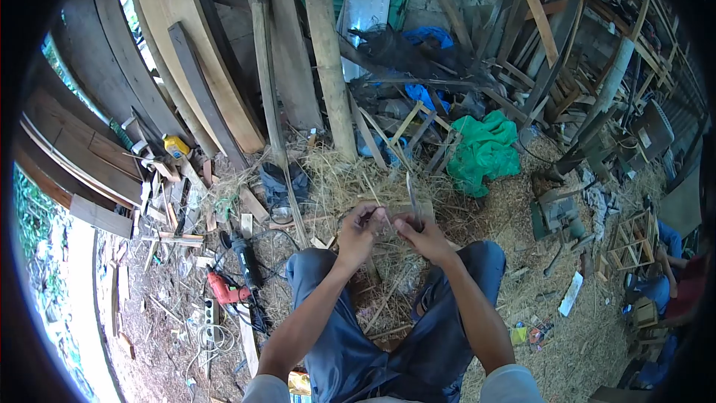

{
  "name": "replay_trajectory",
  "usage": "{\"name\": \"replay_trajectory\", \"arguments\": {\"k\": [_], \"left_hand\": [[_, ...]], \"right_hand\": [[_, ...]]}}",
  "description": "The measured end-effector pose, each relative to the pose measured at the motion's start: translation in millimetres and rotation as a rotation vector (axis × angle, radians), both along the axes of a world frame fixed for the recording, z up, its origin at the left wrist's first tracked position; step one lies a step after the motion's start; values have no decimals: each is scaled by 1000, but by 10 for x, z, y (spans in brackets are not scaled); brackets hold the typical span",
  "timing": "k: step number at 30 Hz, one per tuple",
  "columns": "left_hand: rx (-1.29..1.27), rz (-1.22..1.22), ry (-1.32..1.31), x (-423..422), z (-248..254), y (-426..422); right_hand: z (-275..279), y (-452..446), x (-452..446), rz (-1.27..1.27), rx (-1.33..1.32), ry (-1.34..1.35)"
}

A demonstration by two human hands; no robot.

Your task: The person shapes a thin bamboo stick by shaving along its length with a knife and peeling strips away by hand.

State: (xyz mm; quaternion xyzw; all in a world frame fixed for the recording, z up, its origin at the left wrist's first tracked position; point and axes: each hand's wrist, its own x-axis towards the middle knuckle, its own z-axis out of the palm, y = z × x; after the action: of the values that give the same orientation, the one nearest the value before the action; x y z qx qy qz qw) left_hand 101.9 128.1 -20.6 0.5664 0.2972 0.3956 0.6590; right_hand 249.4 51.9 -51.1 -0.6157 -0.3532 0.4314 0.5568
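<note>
In front of my knees, both my hands are raised close together over the straw-covered ground. My left hand (360, 230) is closed, its thumb and fingers pinching a thin pale strip (374, 192), which looks like wood or bamboo and points up and away. My right hand (423, 239) is closed around a knife, whose narrow blade (412, 192) stands upward beside the strip. The right thumb reaches toward the left fingertips, near the strip. The knife's handle is mostly hidden in the palm.
Left of my legs lie a red drill (227, 289), a dark angle grinder (245, 260) and a power strip (212, 322) with cords. Planks (183, 37) lean at the back left. A green sheet (485, 151) lies ahead right. Another person (675, 283) sits at far right.
</note>
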Motion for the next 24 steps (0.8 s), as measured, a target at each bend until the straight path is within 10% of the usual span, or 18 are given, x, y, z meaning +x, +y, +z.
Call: {"name": "replay_trajectory", "arguments": {"k": [20,24], "left_hand": [[477,148,460,206,-72,702],[570,153,511,291,-117,695]], "right_hand": [[-184,337,114,-2,-510,-571],[-630,282,-32,-34,-289,-709]]}}
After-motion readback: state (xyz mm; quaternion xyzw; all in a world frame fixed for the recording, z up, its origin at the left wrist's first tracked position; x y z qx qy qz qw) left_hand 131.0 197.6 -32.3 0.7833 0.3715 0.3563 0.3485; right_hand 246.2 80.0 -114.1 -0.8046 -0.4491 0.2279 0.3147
